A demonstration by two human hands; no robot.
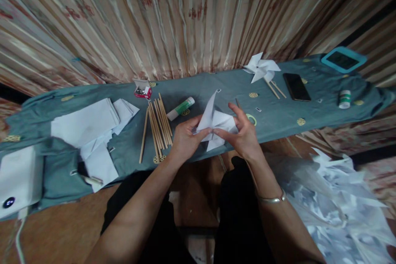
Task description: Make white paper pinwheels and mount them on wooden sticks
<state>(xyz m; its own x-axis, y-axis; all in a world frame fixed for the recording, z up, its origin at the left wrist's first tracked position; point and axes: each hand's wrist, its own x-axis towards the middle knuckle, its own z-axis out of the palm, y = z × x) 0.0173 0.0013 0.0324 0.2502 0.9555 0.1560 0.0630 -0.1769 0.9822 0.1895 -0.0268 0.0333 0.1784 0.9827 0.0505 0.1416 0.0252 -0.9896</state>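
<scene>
Between my two hands, above the table's front edge, is a white paper pinwheel (225, 120) with its blades folded toward the middle. My left hand (187, 138) grips its left side, the thumb pressed at the centre. From the right, my right hand (244, 134) holds it too, thumb also at the centre and index finger lifted away. Whether a pin or stick is at the centre, I cannot tell. Close to my left hand lie several wooden sticks (158, 121) and a green-and-white glue stick (181, 108). A roll of tape (251, 120) sits just beyond my right hand.
White paper sheets (83, 121) lie at left, near a white device (21, 177) with a cable. A small red box (142, 89) stands behind the sticks. At right are a finished pinwheel (261, 67), a phone (296, 86), a blue-framed display (343, 59) and a bag of folded paper (340, 202).
</scene>
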